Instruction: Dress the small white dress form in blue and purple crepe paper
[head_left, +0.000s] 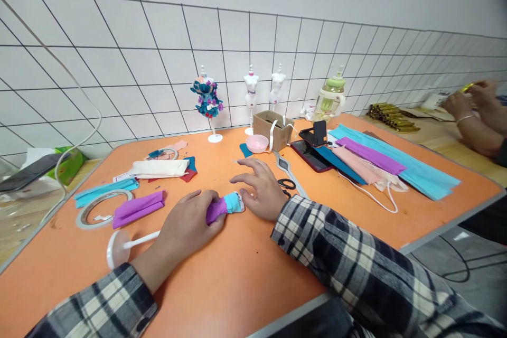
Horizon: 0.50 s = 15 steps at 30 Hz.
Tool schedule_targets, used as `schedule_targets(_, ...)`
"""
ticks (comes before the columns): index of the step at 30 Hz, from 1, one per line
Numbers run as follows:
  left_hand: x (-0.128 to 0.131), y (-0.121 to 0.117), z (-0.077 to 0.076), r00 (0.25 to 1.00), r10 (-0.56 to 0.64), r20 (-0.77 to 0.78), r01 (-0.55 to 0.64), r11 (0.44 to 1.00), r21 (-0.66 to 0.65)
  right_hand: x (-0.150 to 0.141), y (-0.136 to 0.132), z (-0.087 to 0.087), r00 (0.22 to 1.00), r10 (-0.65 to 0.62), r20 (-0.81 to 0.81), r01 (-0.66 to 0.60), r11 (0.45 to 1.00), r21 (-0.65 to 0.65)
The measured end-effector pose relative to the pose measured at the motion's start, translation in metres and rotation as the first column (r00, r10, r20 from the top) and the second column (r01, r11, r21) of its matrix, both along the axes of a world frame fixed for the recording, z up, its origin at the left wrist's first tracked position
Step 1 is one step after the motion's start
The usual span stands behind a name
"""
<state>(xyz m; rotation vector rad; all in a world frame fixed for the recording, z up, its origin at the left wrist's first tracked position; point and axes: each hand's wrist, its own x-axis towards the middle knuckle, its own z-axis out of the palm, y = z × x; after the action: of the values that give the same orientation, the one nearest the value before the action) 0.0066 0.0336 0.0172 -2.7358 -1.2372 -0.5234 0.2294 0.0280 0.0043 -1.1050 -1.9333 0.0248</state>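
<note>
My left hand (188, 227) is closed around a small mannequin figure wrapped in purple and teal crepe paper (225, 207), lying on the orange table (245, 274). The figure's white stand and round base (119, 248) stick out to the left of that hand. My right hand (259, 190) rests beside the wrapped end, fingers spread and curved, touching the teal paper. Black scissors (285, 185) lie just right of it.
A tape roll (99, 208), purple (138, 208) and teal paper strips lie at left. White mannequins (251, 95), a decorated one (206, 99), a cardboard box (273, 129), pink bowl (257, 143), phones and stacked crepe sheets (396, 166) lie behind. Another person's hands (471, 105) work far right.
</note>
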Motion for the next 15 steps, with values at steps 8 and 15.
schedule_targets(8, -0.006, 0.005, -0.004, 0.993, -0.116, -0.032, 0.120, 0.979, 0.168, 0.019, 0.020, -0.009, 0.995, -0.096, -0.007, 0.095, 0.994, -0.057)
schedule_targets(15, -0.094, 0.006, 0.049, 0.884, 0.230, 0.406, -0.387, 0.848, 0.362, 0.046, 0.027, -0.004, 0.966, -0.258, 0.002, 0.258, 0.966, -0.005)
